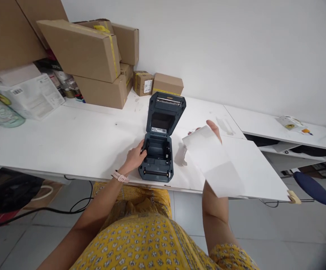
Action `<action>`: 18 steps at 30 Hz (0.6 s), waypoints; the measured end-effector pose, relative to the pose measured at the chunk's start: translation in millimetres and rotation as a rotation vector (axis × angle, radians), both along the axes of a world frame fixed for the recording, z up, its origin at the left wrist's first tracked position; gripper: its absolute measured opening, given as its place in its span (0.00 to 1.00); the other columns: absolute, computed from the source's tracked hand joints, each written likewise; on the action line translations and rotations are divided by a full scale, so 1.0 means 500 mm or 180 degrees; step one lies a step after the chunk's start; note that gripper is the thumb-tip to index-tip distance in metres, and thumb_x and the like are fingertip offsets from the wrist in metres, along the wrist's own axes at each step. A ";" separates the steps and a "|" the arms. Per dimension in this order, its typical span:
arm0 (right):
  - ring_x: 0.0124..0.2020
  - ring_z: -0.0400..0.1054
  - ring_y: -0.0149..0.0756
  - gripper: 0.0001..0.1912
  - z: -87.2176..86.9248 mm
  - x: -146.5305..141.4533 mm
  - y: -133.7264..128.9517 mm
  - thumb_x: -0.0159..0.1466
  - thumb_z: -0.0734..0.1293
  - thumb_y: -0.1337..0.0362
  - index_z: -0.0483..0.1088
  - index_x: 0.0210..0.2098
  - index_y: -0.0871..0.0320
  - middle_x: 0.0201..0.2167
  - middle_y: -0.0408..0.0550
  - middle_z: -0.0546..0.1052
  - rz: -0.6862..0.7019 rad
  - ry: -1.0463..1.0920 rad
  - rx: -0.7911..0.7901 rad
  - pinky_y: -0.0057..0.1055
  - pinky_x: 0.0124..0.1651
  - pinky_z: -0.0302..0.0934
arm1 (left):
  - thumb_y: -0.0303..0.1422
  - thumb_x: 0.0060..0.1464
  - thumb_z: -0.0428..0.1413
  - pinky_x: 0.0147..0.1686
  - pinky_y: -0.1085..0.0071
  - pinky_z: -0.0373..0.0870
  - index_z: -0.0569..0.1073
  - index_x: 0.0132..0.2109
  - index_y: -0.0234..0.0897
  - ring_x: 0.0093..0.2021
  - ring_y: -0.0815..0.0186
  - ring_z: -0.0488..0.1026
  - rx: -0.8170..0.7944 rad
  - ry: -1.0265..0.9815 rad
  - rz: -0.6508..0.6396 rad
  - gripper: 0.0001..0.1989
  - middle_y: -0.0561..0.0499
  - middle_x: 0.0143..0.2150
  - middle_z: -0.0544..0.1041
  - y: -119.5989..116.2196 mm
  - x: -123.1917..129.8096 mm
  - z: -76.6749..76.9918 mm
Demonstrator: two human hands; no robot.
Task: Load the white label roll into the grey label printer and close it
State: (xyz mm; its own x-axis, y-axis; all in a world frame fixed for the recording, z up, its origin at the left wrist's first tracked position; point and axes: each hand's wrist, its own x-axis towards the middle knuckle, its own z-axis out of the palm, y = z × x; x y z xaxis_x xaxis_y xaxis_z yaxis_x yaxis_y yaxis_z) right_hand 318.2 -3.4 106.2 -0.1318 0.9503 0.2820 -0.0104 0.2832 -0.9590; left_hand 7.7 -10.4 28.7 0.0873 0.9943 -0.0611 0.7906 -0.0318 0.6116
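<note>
A dark grey label printer (157, 152) stands on the white table with its lid (165, 112) raised. Its inner bay shows no roll, and a black roller runs across the front. My left hand (135, 155) grips the printer's left side, the thumb over the edge and the other fingers mostly hidden. To the right of the printer, my right hand (214, 129) holds white label paper (210, 153) above the table. The paper covers most of that hand; only the thumb and some fingertips show. One end hangs down to the right, and a torn or curled edge shows on the left.
Cardboard boxes (95, 56) are stacked at the back left, with two smaller boxes (168, 83) behind the printer. A mint-green bottle (6, 112) lies by a white carton (39, 97) at far left. Lower shelves and a dark blue round seat (313, 188) are at right.
</note>
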 end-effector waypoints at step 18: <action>0.47 0.77 0.66 0.64 0.008 -0.310 0.147 0.46 0.77 0.63 0.45 0.76 0.51 0.54 0.60 0.80 0.1836 -0.5058 0.0943 0.51 0.50 0.66 | 0.32 0.63 0.45 0.45 0.61 0.72 0.57 0.74 0.38 0.45 0.51 0.81 -0.0056 -0.0085 -0.0002 0.32 0.44 0.45 0.83 -0.004 0.000 0.009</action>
